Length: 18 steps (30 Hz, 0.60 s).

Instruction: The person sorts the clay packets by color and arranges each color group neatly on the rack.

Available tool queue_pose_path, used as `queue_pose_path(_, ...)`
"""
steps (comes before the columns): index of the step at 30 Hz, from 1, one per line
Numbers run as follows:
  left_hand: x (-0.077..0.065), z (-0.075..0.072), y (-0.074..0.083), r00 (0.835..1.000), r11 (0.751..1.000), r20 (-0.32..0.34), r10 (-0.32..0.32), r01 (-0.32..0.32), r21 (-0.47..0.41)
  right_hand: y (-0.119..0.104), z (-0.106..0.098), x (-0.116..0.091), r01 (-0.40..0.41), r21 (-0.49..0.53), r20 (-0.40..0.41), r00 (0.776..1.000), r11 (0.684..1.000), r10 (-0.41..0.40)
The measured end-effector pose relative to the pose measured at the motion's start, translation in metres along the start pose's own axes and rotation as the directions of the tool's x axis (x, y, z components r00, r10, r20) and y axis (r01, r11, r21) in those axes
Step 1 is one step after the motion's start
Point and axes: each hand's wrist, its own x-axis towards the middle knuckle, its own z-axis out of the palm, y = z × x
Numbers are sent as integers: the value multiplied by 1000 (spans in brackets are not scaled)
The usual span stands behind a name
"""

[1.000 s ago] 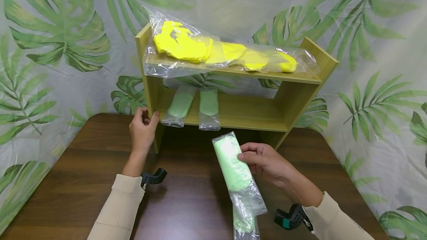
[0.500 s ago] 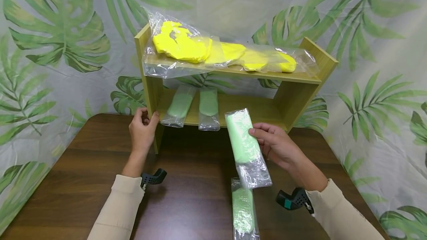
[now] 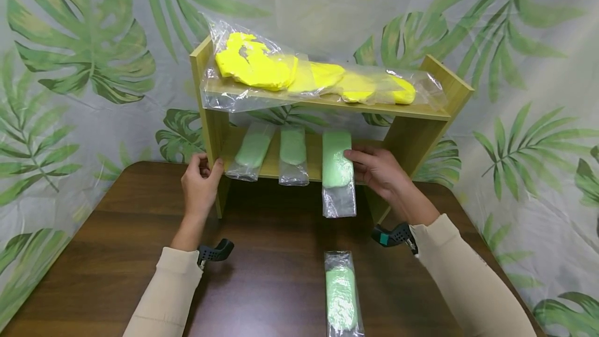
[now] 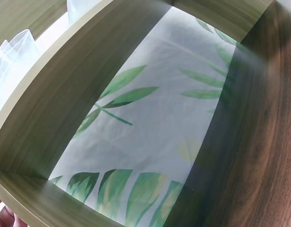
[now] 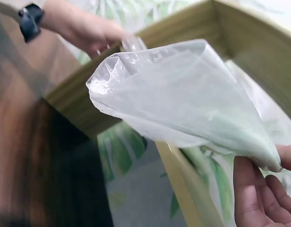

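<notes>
My right hand (image 3: 378, 170) pinches a clear packet of light green clay (image 3: 337, 160) by its right edge, thumb in front. In the head view this packet hangs before the lower board of the wooden shelf (image 3: 212, 134), with its empty plastic end pointing down. The right wrist view shows the packet (image 5: 183, 94) with fingers and thumb at its far end. My left hand (image 3: 201, 178) holds the shelf's left side panel near its lower front edge. Two more green packets, a tilted one (image 3: 254, 147) and a straighter one (image 3: 293, 150), lie on the lower board.
Another green packet (image 3: 341, 295) lies on the dark wooden table (image 3: 262, 285) near the front. Clear bags of yellow clay (image 3: 257, 66) lie along the upper board, overhanging its front edge. A leaf-patterned cloth (image 3: 93, 40) hangs behind.
My right hand has raised the green packet away from me to the lower board, turning it more upright. The packet on the table has come into fuller view. My left hand stays put.
</notes>
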Motion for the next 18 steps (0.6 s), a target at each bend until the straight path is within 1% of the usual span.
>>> queue_pose_path(2,0,0,1,1000,1000,1,-1,1,-2,-1,1,9,15,-10,-2,1000,1000,-15)
queue_pose_path(4,0,0,1,1000,1000,9,-4,4,-3,-1,1,17,13,15,-8,1000,1000,-13)
queue_pose_path(8,-1,0,2,1000,1000,25,-6,7,-12,-3,2,30,-15,41,-2,1000,999,15)
queue_pose_path(10,-1,0,1,1000,1000,25,-4,4,-11,-4,2,36,-33,44,-12,999,998,34)
queue_pose_path(13,0,0,0,1000,1000,17,0,1,-15,-5,4,45,-50,16,-50,997,999,51)
queue_pose_path(16,0,0,0,1000,1000,11,0,1,-10,-5,7,53,-66,-31,-99,993,997,63)
queue_pose_path(18,1,-1,0,1000,1000,11,-4,4,-11,-5,9,58,-72,-71,-116,991,995,63)
